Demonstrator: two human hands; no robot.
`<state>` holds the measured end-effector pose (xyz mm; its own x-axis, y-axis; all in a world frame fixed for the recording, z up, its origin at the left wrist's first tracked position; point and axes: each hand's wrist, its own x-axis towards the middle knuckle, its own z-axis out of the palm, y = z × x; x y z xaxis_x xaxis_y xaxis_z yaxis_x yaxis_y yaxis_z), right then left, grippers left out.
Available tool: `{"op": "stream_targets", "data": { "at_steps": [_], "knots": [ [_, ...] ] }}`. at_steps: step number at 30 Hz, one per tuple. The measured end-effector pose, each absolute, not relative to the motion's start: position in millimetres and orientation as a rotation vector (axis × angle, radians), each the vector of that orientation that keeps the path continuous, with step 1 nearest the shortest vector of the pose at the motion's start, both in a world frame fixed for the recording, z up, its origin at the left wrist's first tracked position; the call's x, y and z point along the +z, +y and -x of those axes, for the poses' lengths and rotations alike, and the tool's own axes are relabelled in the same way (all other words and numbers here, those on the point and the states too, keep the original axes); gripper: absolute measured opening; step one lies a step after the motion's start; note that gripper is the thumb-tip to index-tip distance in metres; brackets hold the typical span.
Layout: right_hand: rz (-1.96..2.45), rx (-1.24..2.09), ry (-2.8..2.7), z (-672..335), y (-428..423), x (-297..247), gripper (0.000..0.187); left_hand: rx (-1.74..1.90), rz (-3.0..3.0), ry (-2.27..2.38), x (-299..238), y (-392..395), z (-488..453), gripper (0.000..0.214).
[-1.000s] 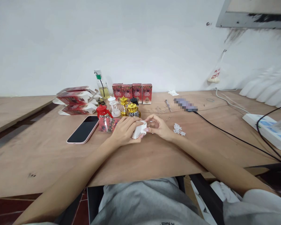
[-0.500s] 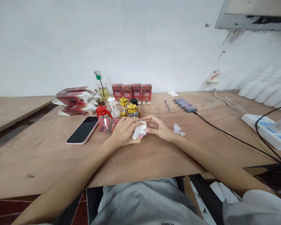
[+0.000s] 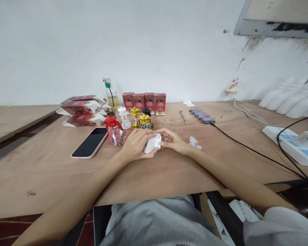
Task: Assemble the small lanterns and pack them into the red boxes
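A small white folded cardboard piece is between my hands, above the table's middle. My left hand wraps round it from the left, fingers over the top. From the right, my right hand pinches its near right edge, with the thumb at a flap. A red printed card lies left of my left hand. Just behind the hands stand little lanterns: a red one, a white one, gold ones and darker ones, partly hidden. White tags lie right of my right hand.
A phone lies at the left, with flattened red boxes behind it. Upright red boxes and a pump bottle stand near the wall. Metal hooks, a cabled device and a power strip are at the right.
The white cardboard piece is turned slightly, and its flap edge shows a little more. Both hands keep nearly the same hold. The whole view has shifted a bit.
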<state>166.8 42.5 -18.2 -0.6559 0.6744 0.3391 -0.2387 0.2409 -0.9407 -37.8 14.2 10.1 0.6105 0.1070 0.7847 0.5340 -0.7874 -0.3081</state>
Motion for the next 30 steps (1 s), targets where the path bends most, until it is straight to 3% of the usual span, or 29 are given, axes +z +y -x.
{"op": "stream_targets", "data": {
  "at_steps": [13, 19, 24, 30],
  "knots": [
    [0.463, 1.496, -1.74, -158, 38, -21, 0.043, -1.096, 2.35, -0.517, 6, 15, 40, 0.043],
    [0.499, 1.672, -1.615, -156, 33, -17, 0.044, -1.11, 2.308, -0.45, 9, 10, 35, 0.043],
    [0.478, 1.971, -1.403, -154, 30, -14, 0.052, -1.047, 2.235, -0.246, 9, 4, 28, 0.035],
    [0.425, 1.944, -1.38, -153, 25, -9, 0.051, -0.933, 2.236, 0.096, 2, -11, 16, 0.017]
  ]
}}
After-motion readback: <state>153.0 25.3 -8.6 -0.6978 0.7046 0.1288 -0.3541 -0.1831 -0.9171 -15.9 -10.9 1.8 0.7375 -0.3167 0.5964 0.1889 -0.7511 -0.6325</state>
